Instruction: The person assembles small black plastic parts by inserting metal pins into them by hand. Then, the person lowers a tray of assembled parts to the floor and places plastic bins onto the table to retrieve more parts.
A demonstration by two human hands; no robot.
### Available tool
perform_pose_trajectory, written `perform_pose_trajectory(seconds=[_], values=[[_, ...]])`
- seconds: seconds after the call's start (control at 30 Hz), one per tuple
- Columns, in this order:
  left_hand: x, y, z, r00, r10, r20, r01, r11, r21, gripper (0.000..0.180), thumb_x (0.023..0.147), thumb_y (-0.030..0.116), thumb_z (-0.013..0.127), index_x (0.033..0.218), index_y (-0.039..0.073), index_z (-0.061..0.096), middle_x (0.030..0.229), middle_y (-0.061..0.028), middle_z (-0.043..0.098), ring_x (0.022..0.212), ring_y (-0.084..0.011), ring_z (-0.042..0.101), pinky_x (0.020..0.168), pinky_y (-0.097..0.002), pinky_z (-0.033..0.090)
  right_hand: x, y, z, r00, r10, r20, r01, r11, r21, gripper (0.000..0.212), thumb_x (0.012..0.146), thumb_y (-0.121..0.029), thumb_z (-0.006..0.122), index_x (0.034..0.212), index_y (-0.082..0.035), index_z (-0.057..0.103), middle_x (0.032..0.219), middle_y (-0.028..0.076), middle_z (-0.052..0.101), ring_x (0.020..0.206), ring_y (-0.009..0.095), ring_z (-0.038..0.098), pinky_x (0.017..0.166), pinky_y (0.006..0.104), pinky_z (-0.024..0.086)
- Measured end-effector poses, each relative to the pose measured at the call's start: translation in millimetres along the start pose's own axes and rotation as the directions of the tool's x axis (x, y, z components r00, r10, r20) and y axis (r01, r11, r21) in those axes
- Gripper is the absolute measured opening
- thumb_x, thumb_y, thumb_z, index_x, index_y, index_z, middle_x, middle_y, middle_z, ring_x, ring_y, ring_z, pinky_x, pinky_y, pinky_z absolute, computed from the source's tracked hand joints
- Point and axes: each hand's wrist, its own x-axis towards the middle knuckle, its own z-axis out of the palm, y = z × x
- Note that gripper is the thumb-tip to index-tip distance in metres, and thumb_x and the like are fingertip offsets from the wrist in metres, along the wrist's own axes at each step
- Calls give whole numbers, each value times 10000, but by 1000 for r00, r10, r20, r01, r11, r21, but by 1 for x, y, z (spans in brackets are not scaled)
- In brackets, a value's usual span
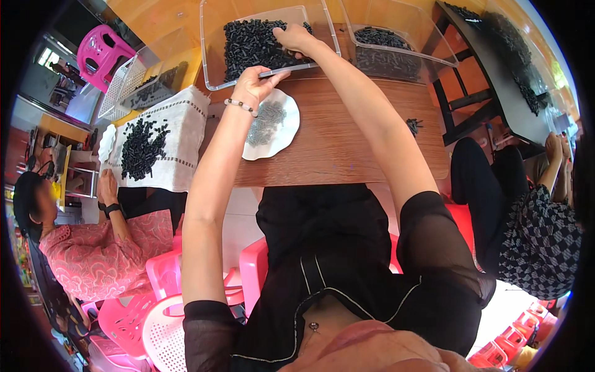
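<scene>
At the far side of the table, a clear plastic bin (334,46) holds a heap of small black tube-like pieces (246,44). My left hand (255,84) is closed on the bin's near rim. Inside the bin, my right hand (295,41) touches the black pieces with its fingers apart; some fingertips are hidden, and I see nothing gripped. Below my left wrist lies a white wavy-edged plate (290,127) with a pile of tiny clear or silvery pieces (268,119).
A second clear bin (396,53) with black pieces stands to the right. A few dark bits (414,126) lie on the wooden table (347,136). At left, a person (105,248) sits by a cloth (192,118) with black pieces; another person (533,229) sits at right.
</scene>
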Motion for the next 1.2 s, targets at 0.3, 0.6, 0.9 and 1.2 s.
perform_pose_trajectory(seconds=[0.3,0.6,0.9,1.2], values=[[3,2,14,1000,-10,-24,9,999,-38,428,860,-104,333,1216,-266,158,1404,-440,136,1329,-571,205,1057,-602,367,-11,-5,-34,992,13,128,-69,895,442,363,886,-430,481,929,-83,581,759,49,605,524,117,496,366,249,355],[6,-6,14,999,-33,-31,32,999,-37,421,858,-97,345,1205,-267,180,1393,-441,162,1318,-582,216,1050,-613,366,-19,2,-43,994,26,110,-70,905,419,333,903,-392,467,924,-78,576,743,43,592,541,114,502,355,240,345],[14,13,11,998,-23,-55,21,999,-30,271,867,-80,373,1088,-210,285,1338,-466,174,1291,-608,223,993,-645,410,-108,-14,-88,960,-278,-38,278,928,247,408,947,-416,446,828,-50,581,640,53,556,483,154,498,384,347,392],[27,13,12,999,-26,-46,27,999,16,332,872,-65,404,1146,-202,277,1410,-421,1,1255,-635,265,976,-605,460,-164,106,-25,950,-311,-26,311,950,9,355,967,-341,510,889,-4,589,671,90,601,567,234,589,548,359,485]])
